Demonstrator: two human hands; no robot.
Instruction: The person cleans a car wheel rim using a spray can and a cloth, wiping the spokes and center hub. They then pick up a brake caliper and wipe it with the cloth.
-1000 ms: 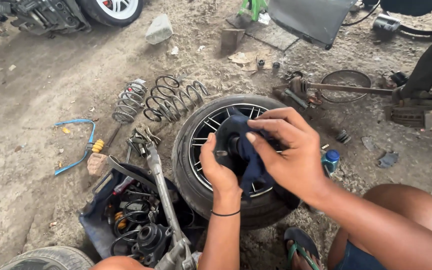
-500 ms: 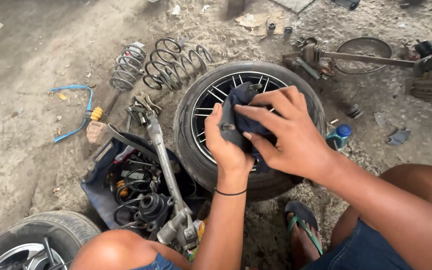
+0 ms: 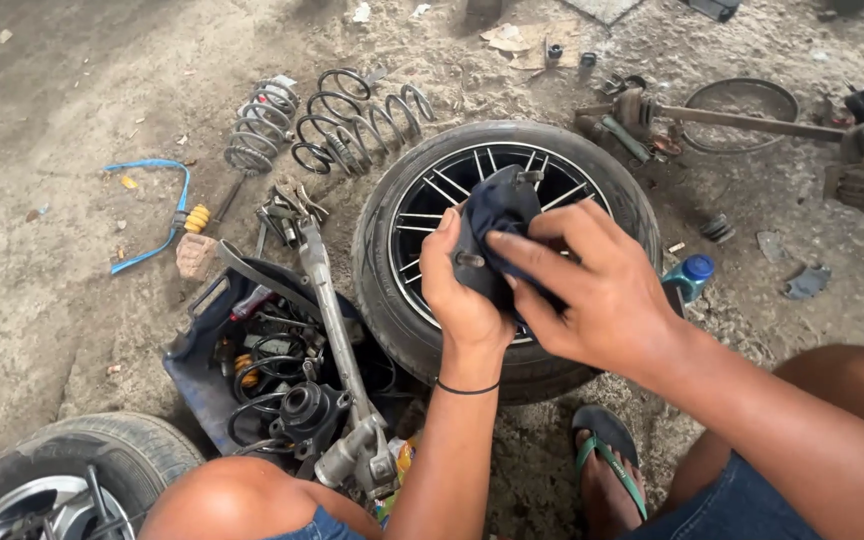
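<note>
Dark blue crumpled cloth (image 3: 497,215) wrapping a small metal part is sitting above the black spoked wheel (image 3: 402,250); at eight o'clock, a dark plastic tray (image 3: 192,345) is holding cables and parts. Left hand (image 3: 462,290) is gripping the cloth upright, while right hand (image 3: 592,290) is pinching it from three o'clock.

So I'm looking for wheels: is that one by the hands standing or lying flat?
Lying flat: the wheel shows its spoked face upward on the dirt ground.

arms: bare, sleeveless | left wrist: thin black band (image 3: 467,388) | blue denim shorts (image 3: 742,500) | green-strapped flip-flop (image 3: 607,465)
</note>
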